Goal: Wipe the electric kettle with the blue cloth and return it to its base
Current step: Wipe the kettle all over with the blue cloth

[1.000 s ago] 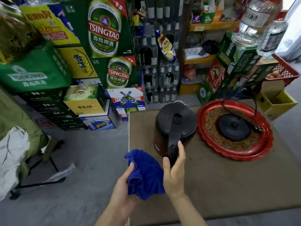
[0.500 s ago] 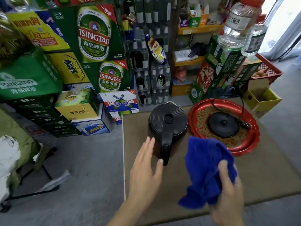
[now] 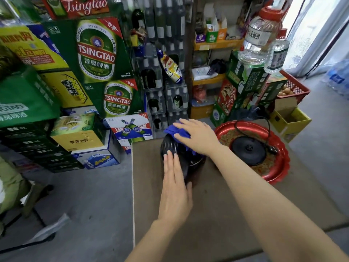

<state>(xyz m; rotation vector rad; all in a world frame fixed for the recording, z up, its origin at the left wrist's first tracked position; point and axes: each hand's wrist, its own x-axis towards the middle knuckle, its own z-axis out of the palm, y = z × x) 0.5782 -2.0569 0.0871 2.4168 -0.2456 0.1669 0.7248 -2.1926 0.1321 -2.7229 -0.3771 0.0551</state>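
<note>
The black electric kettle (image 3: 171, 147) stands on the brown table, left of its base. My right hand (image 3: 196, 136) lies flat on the kettle's lid and presses the blue cloth (image 3: 176, 132) onto it; most of the cloth is hidden under the palm. My left hand (image 3: 174, 186) rests on the near side of the kettle over its handle, fingers straight and together, thumb against the body. The round black base (image 3: 249, 151) sits with its cord in a red tray (image 3: 279, 171), to the right of the kettle.
The brown table (image 3: 217, 214) has its left edge just beside the kettle. Stacked beer cartons (image 3: 98, 59) and bottle packs (image 3: 166, 95) stand behind and to the left. Shelves, boxes, a red crate (image 3: 294, 87) and a yellow box (image 3: 289, 120) crowd the back right.
My right hand carried the blue cloth from in front of the kettle up onto its lid. My left hand moved onto the kettle's handle side. The view shifted slightly.
</note>
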